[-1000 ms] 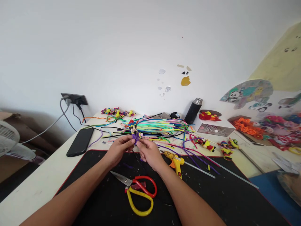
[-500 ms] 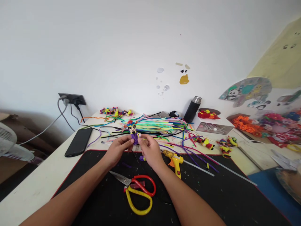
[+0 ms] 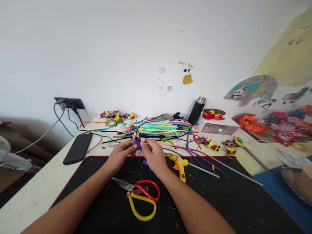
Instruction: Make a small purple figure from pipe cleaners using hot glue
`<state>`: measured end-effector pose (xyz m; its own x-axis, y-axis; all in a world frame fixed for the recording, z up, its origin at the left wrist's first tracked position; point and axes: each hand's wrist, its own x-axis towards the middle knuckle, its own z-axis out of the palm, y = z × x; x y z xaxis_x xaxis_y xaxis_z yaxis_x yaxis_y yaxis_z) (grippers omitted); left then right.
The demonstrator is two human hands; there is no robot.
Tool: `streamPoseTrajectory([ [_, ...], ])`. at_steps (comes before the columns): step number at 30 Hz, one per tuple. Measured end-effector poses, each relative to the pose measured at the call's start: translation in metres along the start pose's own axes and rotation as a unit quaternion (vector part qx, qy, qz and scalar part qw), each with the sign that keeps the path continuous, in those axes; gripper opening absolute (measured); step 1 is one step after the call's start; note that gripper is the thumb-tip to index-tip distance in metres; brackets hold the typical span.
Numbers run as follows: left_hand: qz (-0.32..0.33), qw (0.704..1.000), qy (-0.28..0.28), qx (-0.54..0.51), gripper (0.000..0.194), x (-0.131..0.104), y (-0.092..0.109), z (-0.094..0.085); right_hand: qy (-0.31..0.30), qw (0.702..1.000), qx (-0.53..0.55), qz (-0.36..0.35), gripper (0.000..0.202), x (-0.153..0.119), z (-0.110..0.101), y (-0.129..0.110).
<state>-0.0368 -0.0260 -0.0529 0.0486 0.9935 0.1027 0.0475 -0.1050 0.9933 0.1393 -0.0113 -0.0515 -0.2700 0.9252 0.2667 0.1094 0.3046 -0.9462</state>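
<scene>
Between both hands a small pipe-cleaner doll (image 3: 135,134) is held upright, with a blue and red headdress, a pale face with black markings and a purple body. My left hand (image 3: 122,154) pinches the doll's body from the left. My right hand (image 3: 153,155) grips its other side, fingers closed near a yellow and pale pink bit. A small purple piece (image 3: 145,162) shows beside the right fingers. Below the hands, scissors (image 3: 137,191) with red and yellow handles lie on the black mat (image 3: 102,195). Right of my right hand rests a yellow glue gun (image 3: 180,165).
Behind the hands lies a heap of coloured pipe cleaners (image 3: 165,126). A black phone (image 3: 78,148) is at left, a black flask (image 3: 197,110) at the back. More dolls (image 3: 230,148) lie at right. A white box (image 3: 218,126) and orange pieces (image 3: 251,125) stand farther right.
The whole view has shifted slightly, so things appear a little farther left. Both hands keep their hold on the doll, with hardly any visible movement.
</scene>
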Motion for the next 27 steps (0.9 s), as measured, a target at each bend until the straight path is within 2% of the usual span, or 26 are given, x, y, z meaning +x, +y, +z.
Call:
streamPoseTrajectory([
  [27,-0.011,0.999,-0.005,-0.038,0.033,-0.0011,0.0014,0.0015,0.005,1.0,0.007,-0.014,0.044,0.0007,0.0011,-0.0009],
])
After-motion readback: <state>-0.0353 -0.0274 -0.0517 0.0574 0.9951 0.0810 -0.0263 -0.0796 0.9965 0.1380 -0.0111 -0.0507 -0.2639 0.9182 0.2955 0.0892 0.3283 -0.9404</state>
